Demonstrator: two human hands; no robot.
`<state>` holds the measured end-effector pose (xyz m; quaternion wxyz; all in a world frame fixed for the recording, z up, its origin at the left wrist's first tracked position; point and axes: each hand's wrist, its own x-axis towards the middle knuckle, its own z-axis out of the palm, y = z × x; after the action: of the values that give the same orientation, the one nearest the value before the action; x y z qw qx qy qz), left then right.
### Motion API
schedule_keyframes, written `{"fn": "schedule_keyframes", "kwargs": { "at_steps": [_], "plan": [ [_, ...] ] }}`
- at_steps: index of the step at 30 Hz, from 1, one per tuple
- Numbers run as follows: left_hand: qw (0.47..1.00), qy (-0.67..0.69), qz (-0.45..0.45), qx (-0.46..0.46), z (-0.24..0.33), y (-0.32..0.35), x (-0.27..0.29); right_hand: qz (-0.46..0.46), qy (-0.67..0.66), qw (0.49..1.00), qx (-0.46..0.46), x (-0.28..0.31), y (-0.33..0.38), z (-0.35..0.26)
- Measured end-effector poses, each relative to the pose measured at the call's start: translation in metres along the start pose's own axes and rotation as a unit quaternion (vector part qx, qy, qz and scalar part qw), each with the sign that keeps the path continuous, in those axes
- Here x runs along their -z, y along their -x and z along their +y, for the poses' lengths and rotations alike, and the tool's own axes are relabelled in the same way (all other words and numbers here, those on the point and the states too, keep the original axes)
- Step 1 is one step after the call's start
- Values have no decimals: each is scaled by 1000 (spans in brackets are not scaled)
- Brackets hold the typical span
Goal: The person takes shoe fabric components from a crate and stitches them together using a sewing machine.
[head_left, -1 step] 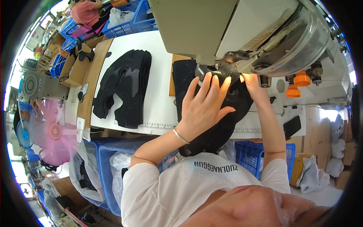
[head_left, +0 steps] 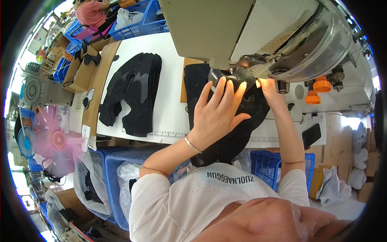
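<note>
A black fabric piece (head_left: 225,146) lies under the head of a sewing machine (head_left: 209,34) and hangs over the table's front edge toward my body. My left hand (head_left: 217,108) rests flat on it, fingers spread, with the fingertips beside a dark mesh patch (head_left: 244,75) near the presser area. At the patch's right side, my right hand (head_left: 271,92) has its fingers closed at the fabric's edge; the fingertips are partly hidden. The needle itself cannot be made out. To the left lies a stack of black cut fabric pieces (head_left: 139,94) with grey shapes on top.
The white table (head_left: 171,109) carries a ruler strip (head_left: 169,134) along its front edge. A phone (head_left: 311,135) lies at the right. Below stand blue crates (head_left: 263,165) and a bag-lined bin (head_left: 115,185). A pink fan (head_left: 58,139) is at left; a seated person (head_left: 89,13) is far left.
</note>
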<state>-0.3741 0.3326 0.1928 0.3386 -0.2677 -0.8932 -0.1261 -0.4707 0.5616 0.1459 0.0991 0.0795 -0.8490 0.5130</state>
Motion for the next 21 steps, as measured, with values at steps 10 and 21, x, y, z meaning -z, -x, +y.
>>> {"fn": "schedule_keyframes", "kwargs": {
  "at_steps": [10,21],
  "plan": [
    [1000,22,-4,-7,-13,-7,2,47,-42,997,34,-7,3,-4],
    [1000,-16,8,-16,-22,-1,6,58,-186,981,7,-18,36,-67]
  ]
}}
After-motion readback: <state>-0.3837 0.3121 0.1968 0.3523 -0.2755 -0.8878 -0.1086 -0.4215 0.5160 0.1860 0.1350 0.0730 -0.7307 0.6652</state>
